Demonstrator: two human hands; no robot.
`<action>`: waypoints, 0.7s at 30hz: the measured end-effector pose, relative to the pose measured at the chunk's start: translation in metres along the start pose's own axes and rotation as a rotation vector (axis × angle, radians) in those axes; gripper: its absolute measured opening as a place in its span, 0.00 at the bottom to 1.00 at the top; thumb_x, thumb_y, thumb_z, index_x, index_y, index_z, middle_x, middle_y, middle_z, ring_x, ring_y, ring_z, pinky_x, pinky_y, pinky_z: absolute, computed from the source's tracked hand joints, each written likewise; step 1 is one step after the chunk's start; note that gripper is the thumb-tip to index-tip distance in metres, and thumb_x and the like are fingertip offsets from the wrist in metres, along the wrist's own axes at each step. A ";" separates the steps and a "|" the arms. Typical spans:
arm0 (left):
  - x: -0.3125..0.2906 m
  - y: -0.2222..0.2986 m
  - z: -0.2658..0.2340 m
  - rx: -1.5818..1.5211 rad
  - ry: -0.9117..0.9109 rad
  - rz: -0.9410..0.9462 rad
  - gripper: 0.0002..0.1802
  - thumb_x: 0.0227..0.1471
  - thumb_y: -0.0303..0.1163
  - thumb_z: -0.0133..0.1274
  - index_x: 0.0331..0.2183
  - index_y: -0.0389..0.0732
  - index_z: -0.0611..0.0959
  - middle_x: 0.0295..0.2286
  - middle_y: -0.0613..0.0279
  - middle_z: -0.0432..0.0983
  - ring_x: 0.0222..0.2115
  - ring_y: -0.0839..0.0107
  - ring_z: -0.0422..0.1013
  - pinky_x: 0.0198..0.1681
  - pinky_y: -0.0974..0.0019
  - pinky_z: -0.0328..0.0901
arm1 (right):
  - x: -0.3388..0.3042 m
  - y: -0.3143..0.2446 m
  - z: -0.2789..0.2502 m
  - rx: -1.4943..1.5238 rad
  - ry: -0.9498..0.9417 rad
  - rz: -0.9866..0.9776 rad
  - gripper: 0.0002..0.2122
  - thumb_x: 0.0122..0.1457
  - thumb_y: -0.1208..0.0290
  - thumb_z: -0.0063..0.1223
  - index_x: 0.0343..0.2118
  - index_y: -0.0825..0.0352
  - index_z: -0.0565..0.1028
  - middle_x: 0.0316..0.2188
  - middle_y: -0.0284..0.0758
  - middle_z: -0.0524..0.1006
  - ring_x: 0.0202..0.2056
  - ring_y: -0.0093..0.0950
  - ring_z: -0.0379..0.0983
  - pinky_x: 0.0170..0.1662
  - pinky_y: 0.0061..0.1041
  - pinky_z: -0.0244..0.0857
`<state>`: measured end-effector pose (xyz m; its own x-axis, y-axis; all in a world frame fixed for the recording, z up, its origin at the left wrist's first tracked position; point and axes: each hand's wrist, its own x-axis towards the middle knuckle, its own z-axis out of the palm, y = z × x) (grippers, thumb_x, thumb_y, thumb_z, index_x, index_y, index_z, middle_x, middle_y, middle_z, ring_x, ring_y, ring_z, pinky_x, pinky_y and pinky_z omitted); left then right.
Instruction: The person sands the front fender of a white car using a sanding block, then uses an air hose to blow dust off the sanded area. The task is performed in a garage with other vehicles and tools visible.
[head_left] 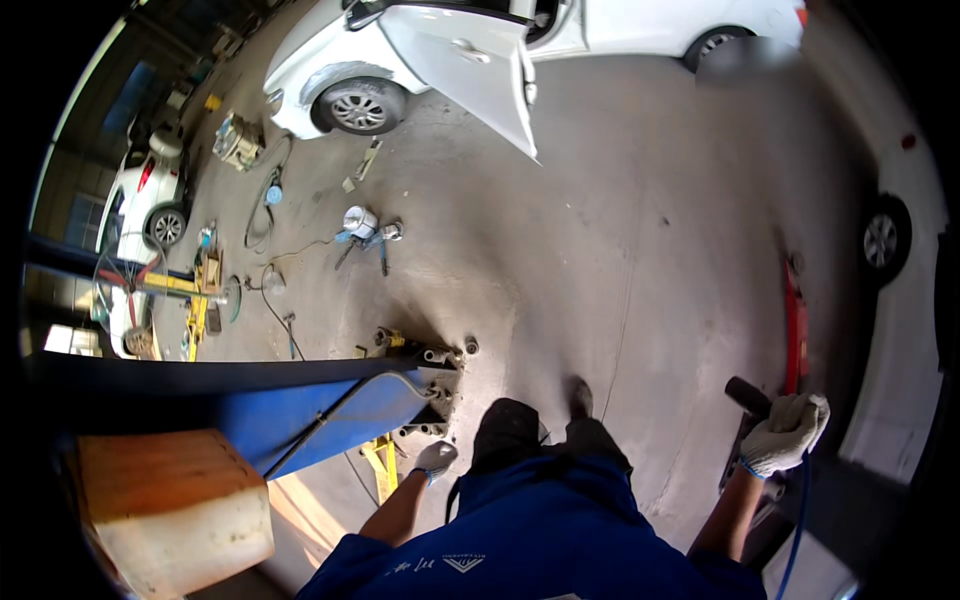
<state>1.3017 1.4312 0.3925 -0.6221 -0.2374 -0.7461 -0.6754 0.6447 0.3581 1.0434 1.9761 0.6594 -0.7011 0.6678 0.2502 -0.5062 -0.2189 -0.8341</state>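
Observation:
My right hand [788,436], in a pale work glove with a blue cuff, is closed around a black cylindrical tool [747,396] held out at my right side. The tool's rounded end points away to the left, and its grip is hidden in the glove. A blue hose [802,520] hangs down from this hand. My left hand [437,460], also gloved, hangs low beside my left leg, near the foot of a blue steel post [330,420]. Its fingers are too small and blurred to make out.
A white car [600,30] stands ahead with its door [470,70] swung out. A red floor jack [795,330] lies at right, near another white car [900,380]. A white can [360,222], cables and a yellow stand [380,468] are at left. An orange-and-white box [170,510] juts in close.

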 end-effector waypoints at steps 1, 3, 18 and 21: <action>0.014 -0.004 -0.017 -0.014 0.046 -0.067 0.23 0.48 0.54 0.54 0.37 0.46 0.85 0.37 0.44 0.80 0.42 0.49 0.76 0.47 0.52 0.68 | 0.009 0.025 0.033 -0.020 -0.012 0.011 0.09 0.65 0.75 0.38 0.35 0.69 0.73 0.13 0.25 0.55 0.14 0.15 0.45 0.17 0.18 0.43; 0.044 -0.014 -0.042 -0.012 0.078 -0.145 0.24 0.48 0.55 0.54 0.38 0.46 0.85 0.37 0.44 0.80 0.42 0.50 0.76 0.47 0.52 0.68 | 0.018 0.072 0.097 -0.077 -0.016 0.030 0.08 0.65 0.76 0.38 0.34 0.67 0.73 0.13 0.24 0.54 0.13 0.15 0.46 0.17 0.18 0.42; 0.430 0.153 -0.513 0.024 0.173 0.061 0.24 0.51 0.52 0.49 0.40 0.43 0.83 0.39 0.48 0.80 0.44 0.50 0.75 0.49 0.54 0.68 | 0.048 0.320 0.569 0.035 -0.168 0.102 0.07 0.66 0.73 0.39 0.34 0.66 0.71 0.13 0.25 0.56 0.14 0.14 0.46 0.18 0.18 0.44; 0.520 0.240 -0.621 -0.119 0.257 0.250 0.19 0.52 0.46 0.53 0.39 0.43 0.83 0.36 0.51 0.82 0.40 0.58 0.78 0.45 0.60 0.70 | 0.049 0.376 0.646 0.045 -0.229 0.082 0.07 0.67 0.71 0.39 0.35 0.67 0.70 0.13 0.24 0.57 0.14 0.13 0.47 0.18 0.18 0.43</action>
<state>0.5703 1.0117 0.4390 -0.8423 -0.2679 -0.4678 -0.5223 0.6202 0.5852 0.4943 1.4664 0.6758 -0.8336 0.4690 0.2917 -0.4612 -0.3005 -0.8349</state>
